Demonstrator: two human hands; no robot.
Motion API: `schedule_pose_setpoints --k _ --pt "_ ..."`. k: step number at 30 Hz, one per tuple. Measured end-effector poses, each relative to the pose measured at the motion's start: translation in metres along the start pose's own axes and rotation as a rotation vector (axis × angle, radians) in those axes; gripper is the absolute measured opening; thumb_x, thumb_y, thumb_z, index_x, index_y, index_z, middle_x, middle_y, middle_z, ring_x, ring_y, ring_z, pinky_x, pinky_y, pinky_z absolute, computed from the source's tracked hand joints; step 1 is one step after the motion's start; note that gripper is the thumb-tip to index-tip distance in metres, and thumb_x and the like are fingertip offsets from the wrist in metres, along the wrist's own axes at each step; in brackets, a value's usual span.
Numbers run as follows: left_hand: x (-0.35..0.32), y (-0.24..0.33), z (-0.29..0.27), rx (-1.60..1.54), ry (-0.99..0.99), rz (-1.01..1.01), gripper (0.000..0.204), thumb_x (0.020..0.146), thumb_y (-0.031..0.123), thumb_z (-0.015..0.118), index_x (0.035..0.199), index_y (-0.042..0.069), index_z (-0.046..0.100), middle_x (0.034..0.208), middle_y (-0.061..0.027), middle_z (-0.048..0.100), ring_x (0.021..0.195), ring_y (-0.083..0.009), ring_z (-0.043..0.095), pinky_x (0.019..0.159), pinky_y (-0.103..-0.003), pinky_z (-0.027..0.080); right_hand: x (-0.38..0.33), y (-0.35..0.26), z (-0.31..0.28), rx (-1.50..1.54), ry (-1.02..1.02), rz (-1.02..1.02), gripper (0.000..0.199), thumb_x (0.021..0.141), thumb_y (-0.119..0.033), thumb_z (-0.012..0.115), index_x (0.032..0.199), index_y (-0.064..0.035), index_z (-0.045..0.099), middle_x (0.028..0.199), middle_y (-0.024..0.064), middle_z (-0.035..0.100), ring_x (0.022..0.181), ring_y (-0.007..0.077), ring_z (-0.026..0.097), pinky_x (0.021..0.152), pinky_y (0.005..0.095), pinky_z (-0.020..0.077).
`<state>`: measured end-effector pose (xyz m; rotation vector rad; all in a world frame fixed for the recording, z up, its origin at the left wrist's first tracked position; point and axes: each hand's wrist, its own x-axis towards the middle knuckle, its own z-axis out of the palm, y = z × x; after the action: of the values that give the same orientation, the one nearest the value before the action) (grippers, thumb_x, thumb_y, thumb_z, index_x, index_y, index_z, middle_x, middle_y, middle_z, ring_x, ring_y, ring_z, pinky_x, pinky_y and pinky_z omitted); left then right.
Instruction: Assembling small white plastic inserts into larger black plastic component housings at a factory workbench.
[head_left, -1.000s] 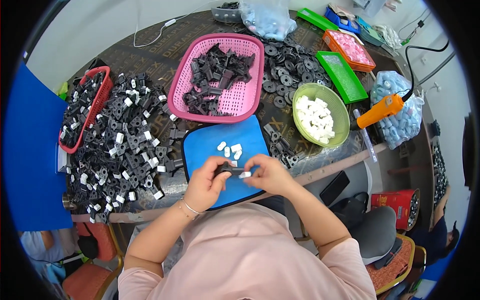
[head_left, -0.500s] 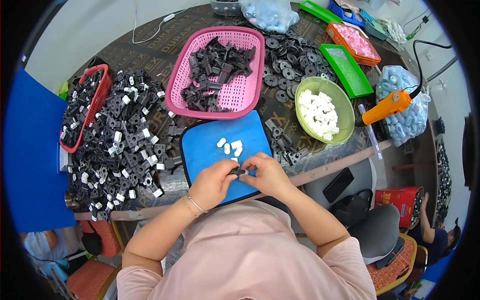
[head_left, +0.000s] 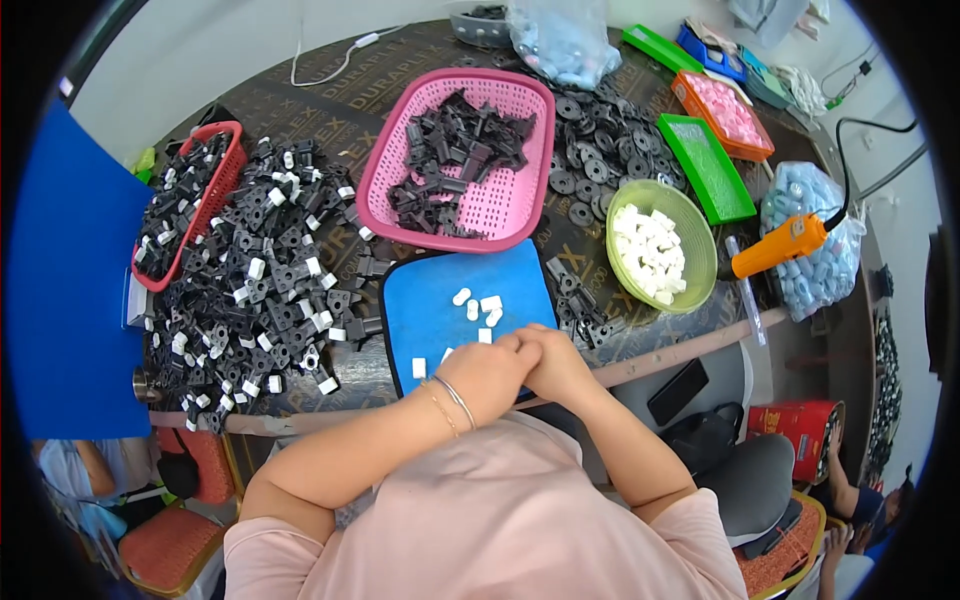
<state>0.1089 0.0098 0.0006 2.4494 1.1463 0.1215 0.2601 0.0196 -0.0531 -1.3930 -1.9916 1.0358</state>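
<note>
My left hand (head_left: 482, 382) and my right hand (head_left: 560, 368) are pressed together over the lower right of a blue mat (head_left: 420, 300). Both have their fingers closed, and whatever lies between them is hidden. Just beyond the hands, several small white plastic pieces (head_left: 473, 310) lie loose on the mat. Another white piece (head_left: 419, 368) rests near the mat's lower left, close to my left wrist.
A pink basket (head_left: 548, 150) of black plastic parts overlaps the mat's far edge. To the left spreads a heap of black-and-white parts (head_left: 270, 260) beside a red basket (head_left: 236, 160). Rightward are a green basket (head_left: 705, 235) of white pieces and an orange tool (head_left: 780, 246).
My hands have closed together, so the small black part seen between my fingertips before is now hidden. The view has shifted, and more white pieces show at the mat's lower left.
</note>
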Motion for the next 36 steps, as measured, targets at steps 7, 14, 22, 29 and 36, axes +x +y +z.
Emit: schedule_pose_setpoints --k 7,14,22,29,36 --pt "-0.016 -0.012 0.011 -0.152 0.067 -0.089 0.03 0.08 0.011 0.054 0.109 0.007 0.048 0.091 -0.0152 0.061 0.075 -0.0337 0.063 0.06 -0.043 0.051 0.004 -0.02 -0.031 -0.018 -0.374 0.092 0.041 0.067 -0.012 0.075 0.104 -0.0034 0.06 0.094 0.0126 0.061 0.079 0.0245 0.063 0.069 0.0353 0.0503" --pt "-0.068 -0.083 -0.075 -0.185 0.611 -0.253 0.017 0.077 0.004 0.062 0.094 0.004 0.06 0.085 -0.0141 0.062 0.081 -0.0321 0.059 0.073 -0.04 0.046 0.087 -0.076 -0.095 -0.126 -0.087 -0.217 0.021 0.077 -0.003 0.064 0.098 -0.0029 0.063 0.086 0.0084 0.063 0.074 0.0167 0.06 0.068 0.029 0.0495" --pt "-0.087 -0.166 -0.094 -0.362 0.674 -0.437 0.019 0.075 0.006 0.065 0.093 0.004 0.064 0.124 -0.0123 0.052 0.117 -0.0301 0.047 0.099 -0.035 0.036 0.206 -0.049 -0.03 -0.706 -0.257 -0.227 0.022 0.072 -0.001 0.062 0.092 -0.0112 0.066 0.099 0.0097 0.058 0.092 0.0304 0.059 0.075 0.0406 0.0481" --pt "-0.066 -0.166 -0.094 0.451 0.753 -0.601 0.043 0.073 0.019 0.07 0.112 0.007 0.057 0.132 -0.0147 0.043 0.129 -0.033 0.032 0.102 -0.056 0.022 0.192 -0.062 -0.073 -0.77 -0.197 -0.191 0.012 0.075 -0.014 0.061 0.084 -0.0094 0.066 0.086 0.0128 0.064 0.086 0.0316 0.062 0.072 0.0425 0.0497" --pt "-0.047 -0.089 -0.056 -0.745 0.488 -0.223 0.029 0.08 0.007 0.067 0.107 0.003 0.059 0.098 -0.0083 0.062 0.087 -0.0168 0.061 0.077 -0.028 0.049 0.075 -0.076 -0.097 -0.055 0.01 -0.088 0.022 0.073 -0.012 0.075 0.088 -0.0045 0.06 0.074 0.0013 0.057 0.058 0.0066 0.05 0.053 0.0239 0.0438"
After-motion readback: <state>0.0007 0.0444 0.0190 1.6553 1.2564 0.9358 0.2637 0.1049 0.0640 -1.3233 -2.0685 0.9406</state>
